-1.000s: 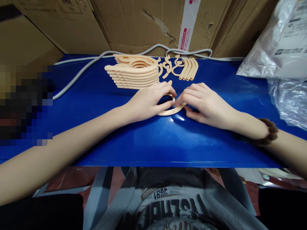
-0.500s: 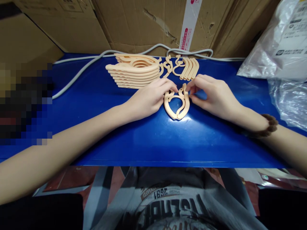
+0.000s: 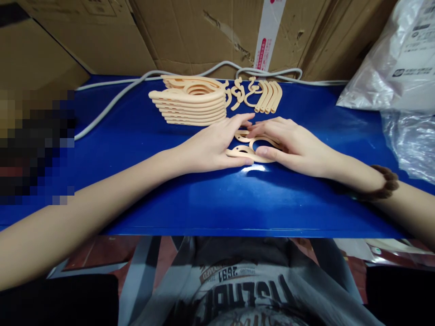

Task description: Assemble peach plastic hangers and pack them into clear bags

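Note:
A peach plastic hanger piece (image 3: 247, 151), folded into a loop, lies on the blue table (image 3: 204, 199) in the middle. My left hand (image 3: 214, 145) grips its left side, thumb below and fingers over the top. From the right, my right hand (image 3: 288, 142) holds the other side, with its fingers curled round the loop. Most of the piece is hidden between the two hands.
A stack of the same peach hangers (image 3: 190, 102) lies behind my hands, with loose hook pieces (image 3: 261, 95) to its right. A grey cable (image 3: 112, 97) runs along the back. Cardboard boxes (image 3: 190, 31) stand behind; plastic bags (image 3: 397, 68) sit at right.
The piece stood upright as a loop held by its top ends; now it lies flatter and both hands have closed in over it.

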A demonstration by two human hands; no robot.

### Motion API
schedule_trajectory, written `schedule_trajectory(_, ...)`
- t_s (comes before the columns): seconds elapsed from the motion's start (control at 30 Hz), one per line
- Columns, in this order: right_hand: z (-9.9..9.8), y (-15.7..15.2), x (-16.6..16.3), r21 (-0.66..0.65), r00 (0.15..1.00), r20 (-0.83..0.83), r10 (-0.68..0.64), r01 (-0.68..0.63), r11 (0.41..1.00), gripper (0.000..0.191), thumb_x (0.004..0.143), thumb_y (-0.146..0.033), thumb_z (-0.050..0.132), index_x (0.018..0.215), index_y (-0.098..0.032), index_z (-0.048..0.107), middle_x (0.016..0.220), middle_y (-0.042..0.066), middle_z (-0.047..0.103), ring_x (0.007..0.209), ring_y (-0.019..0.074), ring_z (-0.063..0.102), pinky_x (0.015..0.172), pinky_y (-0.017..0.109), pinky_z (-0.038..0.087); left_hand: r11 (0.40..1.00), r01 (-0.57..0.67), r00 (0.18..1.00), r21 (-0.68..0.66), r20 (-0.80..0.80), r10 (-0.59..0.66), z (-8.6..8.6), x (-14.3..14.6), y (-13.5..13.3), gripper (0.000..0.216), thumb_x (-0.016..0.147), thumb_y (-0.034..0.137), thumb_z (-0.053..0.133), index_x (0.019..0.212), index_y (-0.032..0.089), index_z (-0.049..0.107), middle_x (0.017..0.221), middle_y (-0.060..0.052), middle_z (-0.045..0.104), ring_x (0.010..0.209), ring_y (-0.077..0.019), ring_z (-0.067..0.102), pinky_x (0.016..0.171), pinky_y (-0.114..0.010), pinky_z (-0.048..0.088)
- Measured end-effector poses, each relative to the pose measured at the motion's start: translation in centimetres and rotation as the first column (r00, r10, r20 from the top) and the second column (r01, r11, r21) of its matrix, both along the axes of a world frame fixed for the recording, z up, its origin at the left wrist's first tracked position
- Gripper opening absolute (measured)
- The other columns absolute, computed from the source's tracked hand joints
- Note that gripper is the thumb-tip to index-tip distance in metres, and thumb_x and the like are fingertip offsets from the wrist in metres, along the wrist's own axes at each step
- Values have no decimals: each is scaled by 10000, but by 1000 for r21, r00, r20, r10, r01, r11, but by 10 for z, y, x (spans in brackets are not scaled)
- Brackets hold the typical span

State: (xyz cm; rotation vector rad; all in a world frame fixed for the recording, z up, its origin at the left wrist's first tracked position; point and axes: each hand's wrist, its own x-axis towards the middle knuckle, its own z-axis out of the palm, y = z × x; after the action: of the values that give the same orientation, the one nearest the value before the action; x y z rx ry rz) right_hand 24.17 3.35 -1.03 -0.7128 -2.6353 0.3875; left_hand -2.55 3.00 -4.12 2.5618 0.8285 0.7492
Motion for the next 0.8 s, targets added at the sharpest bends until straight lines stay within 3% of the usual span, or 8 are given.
schedule_trajectory(0.17, 5, -7, -1, 5, 989, -93, -114, 115, 993, 467, 1149, -571, 477, 1234, -200, 747, 1235, 138, 786, 1167, 306, 691, 1049, 468, 501, 997, -38, 999, 70, -19, 40, 6, 0, -3, 814, 924, 486, 827, 1603, 155, 524, 1587, -194, 656, 1417, -363, 670, 1193, -495, 551)
schedule_trajectory(0.3, 13, 0, 8, 19, 958, -170, -230, 236, 971, 411, 1113, -569, 574, 1160, -200, 750, 1248, 156, 757, 1115, 297, 682, 985, 435, 522, 996, -52, 998, 66, -41, 55, 7, 1, -6, 786, 937, 550, 828, 1569, 169, 556, 1527, -180, 696, 1352, -360, 695, 1148, -495, 570)
schedule_trajectory(0.47, 16, 22, 19, -115, 912, -182, -368, 352, 929, 477, 1075, -617, 661, 939, -164, 730, 922, 79, 722, 806, 171, 564, 749, 339, 442, 975, -108, 994, 194, -6, 112, 16, 2, -11, 682, 1005, 590, 776, 1544, 227, 569, 1572, -159, 664, 1462, -384, 620, 1276, -565, 468)
schedule_trajectory(0.57, 18, 21, 17, -358, 908, -194, -371, 286, 889, 558, 1085, -632, 643, 793, -156, 666, 675, 2, 545, 659, 103, 425, 610, 291, 324, 943, -211, 977, 257, 41, 207, 25, 3, -17, 657, 1036, 595, 732, 1575, 281, 524, 1630, -141, 617, 1522, -389, 568, 1322, -601, 423)
schedule_trajectory(0.67, 23, 11, 11, -588, 887, -288, -360, 133, 798, 509, 1031, -595, 747, 805, -145, 674, 628, -41, 447, 594, 63, 338, 540, 238, 231, 910, -278, 961, 308, 82, 266, 29, 3, -19, 691, 1028, 528, 740, 1628, 349, 447, 1658, -101, 594, 1533, -403, 553, 1307, -658, 429)
schedule_trajectory(0.8, 27, 3, 4, -689, 816, -399, -419, 35, 724, 395, 974, -441, 835, 770, -151, 661, 626, -52, 428, 570, 51, 309, 512, 212, 203, 897, -268, 963, 351, 89, 253, 27, 3, -16, 721, 1011, 479, 748, 1642, 366, 419, 1636, -91, 606, 1549, -409, 538, 1324, -680, 409)
